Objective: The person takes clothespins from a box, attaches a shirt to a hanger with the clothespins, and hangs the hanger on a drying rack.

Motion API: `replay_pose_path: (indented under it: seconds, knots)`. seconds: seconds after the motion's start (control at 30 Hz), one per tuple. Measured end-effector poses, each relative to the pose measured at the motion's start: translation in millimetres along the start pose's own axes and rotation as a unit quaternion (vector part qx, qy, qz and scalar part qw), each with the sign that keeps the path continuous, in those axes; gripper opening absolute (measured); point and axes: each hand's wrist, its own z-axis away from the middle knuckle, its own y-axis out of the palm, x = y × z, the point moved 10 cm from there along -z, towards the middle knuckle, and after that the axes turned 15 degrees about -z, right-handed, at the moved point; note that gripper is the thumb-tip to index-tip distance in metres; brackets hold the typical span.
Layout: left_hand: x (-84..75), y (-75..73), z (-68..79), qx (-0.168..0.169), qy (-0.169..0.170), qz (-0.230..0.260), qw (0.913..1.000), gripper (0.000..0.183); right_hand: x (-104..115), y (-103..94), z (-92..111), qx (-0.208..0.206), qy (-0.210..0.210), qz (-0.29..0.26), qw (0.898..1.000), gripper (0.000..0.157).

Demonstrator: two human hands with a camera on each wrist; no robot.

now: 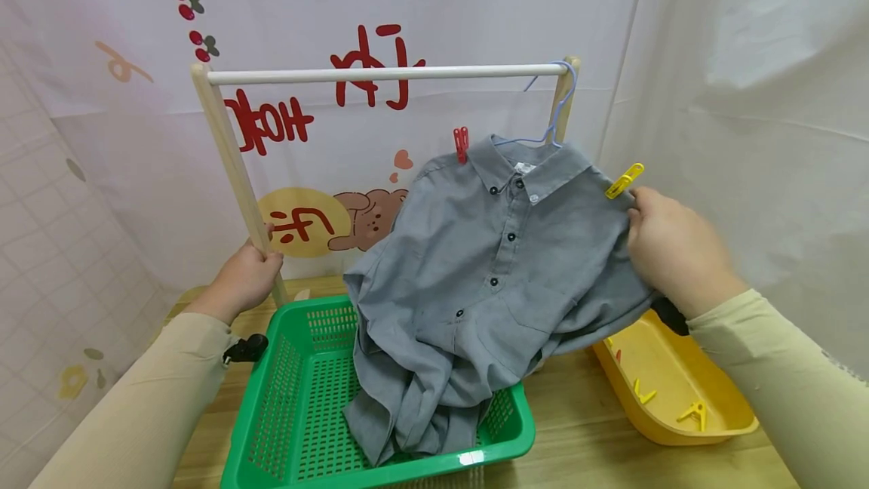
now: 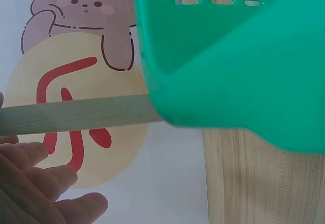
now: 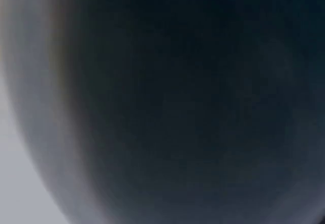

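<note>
A grey button-up shirt point(image 1: 502, 247) hangs on a blue wire hanger point(image 1: 558, 112), whose hook passes over the white rod near its right end. A red clothespin point(image 1: 461, 145) is clipped at one shoulder, a yellow clothespin point(image 1: 624, 181) at the other. Just below the yellow one, my right hand point(image 1: 675, 240) grips the shirt's shoulder. My left hand point(image 1: 244, 278) holds the left wooden post of the clothes rack point(image 1: 234, 164); several of its fingers point(image 2: 51, 181) show past the post in the left wrist view. Dark, blurred cloth fills most of the right wrist view.
A green plastic basket point(image 1: 261, 398) stands in front of the rack, with the shirt's lower part hanging into it. To the right, a yellow tub point(image 1: 668, 368) holds several clothespins. Both sit on a wooden tabletop point(image 1: 577, 429), with a printed cloth wall behind.
</note>
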Motion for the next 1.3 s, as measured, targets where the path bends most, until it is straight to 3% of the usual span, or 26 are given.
replay_pose_path:
  seconds: [0.13, 0.3, 0.43, 0.7, 0.83, 0.93, 1.07, 1.3]
  knots:
    - [-1.4, -0.8, 0.1, 0.0, 0.002, -0.001, 1.0, 0.069, 10, 2.8, 6, -0.043, -0.04, -0.023, 0.998, 0.05]
    - [-0.4, 0.1, 0.0, 0.002, 0.001, 0.003, 1.0, 0.069, 31, 6.8, 23, -0.109, -0.12, -0.025, 0.986, 0.073]
    - [1.8, 1.2, -1.0, 0.003, 0.0, 0.005, 1.0, 0.069, 45, 19.7, 34, -0.104, -0.151, -0.004, 0.983, 0.081]
    - [2.1, 2.1, -1.3, 0.006, 0.003, 0.009, 0.9999, 0.07, 45, 34.8, 43, -0.087, -0.123, -0.014, 0.988, 0.074]
    - [1.6, 2.0, -1.7, 0.007, 0.004, 0.009, 0.9999, 0.07, 52, 43.5, 47, -0.066, -0.143, -0.016, 0.987, 0.071]
    - [2.1, 1.6, -2.4, 0.007, 0.004, 0.009, 0.9999, 0.07, 63, 58.5, 52, -0.017, -0.18, -0.026, 0.983, 0.071]
    - [2.8, 2.0, -2.0, 0.01, 0.002, 0.011, 0.9999, 0.069, 76, 94.2, 60, 0.104, -0.213, -0.033, 0.971, 0.085]
    - [1.2, 1.0, -1.3, 0.01, 0.004, 0.01, 0.9999, 0.07, 96, 154.1, 74, 0.296, -0.224, -0.049, 0.927, 0.101]
